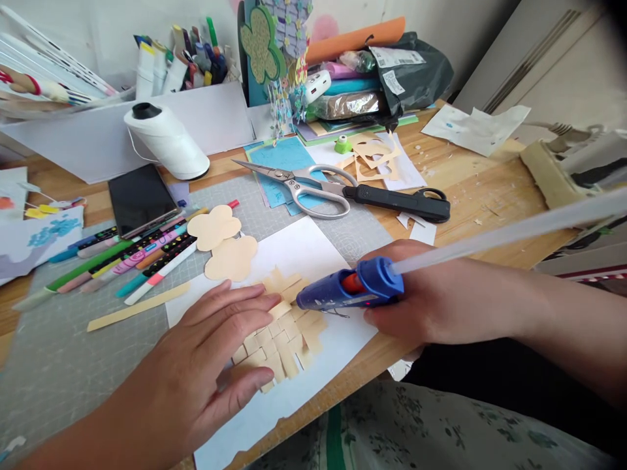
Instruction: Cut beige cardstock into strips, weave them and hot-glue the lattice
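My right hand [411, 294] is wrapped round a blue hot glue gun [337, 290], with a long translucent glue stick [490, 225] running out of its back. The gun's nozzle is at the upper edge of a woven piece of cream paper strips [274, 343]; whether it touches cannot be made out. My left hand [210, 346] lies on that weave, fingers stretched out and pressing on its left side. Under the weave is a white sheet of paper [313, 254]. Two cream paper cutouts with rounded lobes [230, 258] lie just beyond my left fingers.
Silver scissors [313, 189] and a black-handled tool [396, 201] lie beyond the sheet. Several markers [142, 254], a phone [142, 199] and a white thread spool [166, 140] are at left. A cream strip [140, 307] rests on the grey cutting mat [63, 365].
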The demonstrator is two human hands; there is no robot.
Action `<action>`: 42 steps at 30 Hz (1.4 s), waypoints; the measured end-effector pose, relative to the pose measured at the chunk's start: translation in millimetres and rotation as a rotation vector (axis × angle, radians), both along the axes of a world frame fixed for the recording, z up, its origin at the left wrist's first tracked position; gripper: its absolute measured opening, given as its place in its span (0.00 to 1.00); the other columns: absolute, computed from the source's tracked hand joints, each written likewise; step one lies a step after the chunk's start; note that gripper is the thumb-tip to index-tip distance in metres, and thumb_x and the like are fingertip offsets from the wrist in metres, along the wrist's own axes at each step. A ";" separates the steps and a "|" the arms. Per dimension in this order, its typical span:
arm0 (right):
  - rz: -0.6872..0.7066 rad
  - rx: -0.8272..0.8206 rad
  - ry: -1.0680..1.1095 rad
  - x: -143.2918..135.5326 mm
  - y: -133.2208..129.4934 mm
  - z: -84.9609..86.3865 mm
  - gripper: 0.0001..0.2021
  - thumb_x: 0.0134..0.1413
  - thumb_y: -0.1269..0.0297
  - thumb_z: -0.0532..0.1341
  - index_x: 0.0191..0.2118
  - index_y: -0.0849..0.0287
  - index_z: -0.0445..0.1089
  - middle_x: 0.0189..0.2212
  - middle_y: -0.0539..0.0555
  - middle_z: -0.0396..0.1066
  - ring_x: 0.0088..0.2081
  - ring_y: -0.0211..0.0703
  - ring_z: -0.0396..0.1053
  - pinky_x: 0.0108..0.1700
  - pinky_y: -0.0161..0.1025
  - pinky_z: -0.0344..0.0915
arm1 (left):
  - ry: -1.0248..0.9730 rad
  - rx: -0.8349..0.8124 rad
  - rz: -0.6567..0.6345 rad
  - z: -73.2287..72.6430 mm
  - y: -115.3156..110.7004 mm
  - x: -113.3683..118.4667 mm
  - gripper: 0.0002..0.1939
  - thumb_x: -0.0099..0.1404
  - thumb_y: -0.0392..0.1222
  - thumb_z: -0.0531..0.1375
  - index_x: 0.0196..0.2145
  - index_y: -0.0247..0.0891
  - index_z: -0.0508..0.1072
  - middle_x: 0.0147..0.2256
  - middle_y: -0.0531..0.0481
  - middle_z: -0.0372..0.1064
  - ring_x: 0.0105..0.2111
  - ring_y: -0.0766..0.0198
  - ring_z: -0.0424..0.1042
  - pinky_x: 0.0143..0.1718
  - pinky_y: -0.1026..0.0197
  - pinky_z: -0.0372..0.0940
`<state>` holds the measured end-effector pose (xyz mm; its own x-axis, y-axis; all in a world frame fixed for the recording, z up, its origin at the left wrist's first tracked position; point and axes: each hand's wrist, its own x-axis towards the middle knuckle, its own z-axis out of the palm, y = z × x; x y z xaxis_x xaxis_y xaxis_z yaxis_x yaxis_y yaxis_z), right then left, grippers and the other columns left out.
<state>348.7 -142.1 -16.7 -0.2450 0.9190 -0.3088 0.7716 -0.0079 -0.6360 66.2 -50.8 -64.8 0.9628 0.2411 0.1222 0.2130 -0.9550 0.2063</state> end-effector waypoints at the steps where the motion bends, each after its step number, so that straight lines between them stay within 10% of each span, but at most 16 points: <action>1: -0.005 -0.007 -0.001 -0.3 -0.6 0.3 0.05 0.44 0.71 0.58 0.24 0.56 0.61 0.22 0.46 0.62 0.24 0.36 0.59 0.25 0.32 0.58 | -0.005 -0.003 0.005 -0.5 -0.3 -0.1 0.21 0.66 0.45 0.59 0.55 0.41 0.64 0.57 0.45 0.69 0.59 0.53 0.64 0.62 0.49 0.57; 42: -0.087 -0.090 0.080 4.7 7.3 -7.3 0.05 0.42 0.70 0.57 0.27 0.56 0.69 0.26 0.48 0.69 0.30 0.43 0.67 0.31 0.36 0.64 | -0.029 0.067 -0.012 -2.4 2.6 -2.9 0.18 0.66 0.40 0.59 0.53 0.39 0.66 0.55 0.44 0.71 0.58 0.57 0.66 0.66 0.51 0.52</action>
<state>353.4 -134.8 -24.0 -0.1928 0.9073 -0.3737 0.7121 -0.1326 -0.6894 63.3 -48.2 -67.2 0.9614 0.2195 0.1660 0.1958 -0.9694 0.1479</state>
